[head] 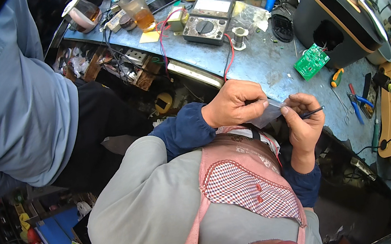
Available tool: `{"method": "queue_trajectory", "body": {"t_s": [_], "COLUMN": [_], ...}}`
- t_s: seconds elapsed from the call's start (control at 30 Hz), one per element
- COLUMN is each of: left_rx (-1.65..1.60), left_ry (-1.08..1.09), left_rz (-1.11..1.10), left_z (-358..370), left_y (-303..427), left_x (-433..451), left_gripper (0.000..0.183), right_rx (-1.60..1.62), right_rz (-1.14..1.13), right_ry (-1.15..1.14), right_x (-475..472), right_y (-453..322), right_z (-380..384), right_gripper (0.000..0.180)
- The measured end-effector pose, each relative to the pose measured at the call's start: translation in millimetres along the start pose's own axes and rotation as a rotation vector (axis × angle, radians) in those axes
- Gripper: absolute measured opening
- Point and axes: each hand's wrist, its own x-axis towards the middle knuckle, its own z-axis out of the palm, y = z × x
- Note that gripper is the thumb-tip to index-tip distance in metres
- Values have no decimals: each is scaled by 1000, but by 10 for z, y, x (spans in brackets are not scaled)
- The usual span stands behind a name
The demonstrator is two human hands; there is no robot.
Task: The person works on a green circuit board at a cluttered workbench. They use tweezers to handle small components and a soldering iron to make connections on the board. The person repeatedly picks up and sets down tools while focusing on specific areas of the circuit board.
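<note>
Just past the bench's front edge, my left hand pinches one side of a small clear plastic bag between thumb and forefinger. The thumb and fingers of my right hand grip the bag's other side. A thin dark tool, perhaps tweezers, also sits in the right hand and sticks out to the right; most of it is hidden by the fingers. Whatever may be inside the bag cannot be made out. Beyond the right hand, a green circuit board hangs by wires from an opening in a black appliance.
An analog multimeter, a solder spool and a glass of amber liquid stand on the blue bench. Scissors-like forceps and blue-handled cutters lie right. A person in a grey-blue top is close at left.
</note>
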Motion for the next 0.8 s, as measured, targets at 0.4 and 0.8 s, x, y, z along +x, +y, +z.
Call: {"method": "queue_trajectory", "body": {"t_s": [0.4,0.8], "left_rx": [119,919], "left_ry": [-54,598], "left_rz": [-10,-252], "left_z": [-101,-2230], "left_y": [49,-182], "left_x": [104,1363], "left_gripper": [7,35], "right_rx": [-42,-487], "right_rz": [20,-79], "right_ry": [-28,412], "right_x": [36,354], "right_y": [23,-140], "right_z": [66,-872], "right_gripper": [38,15]}}
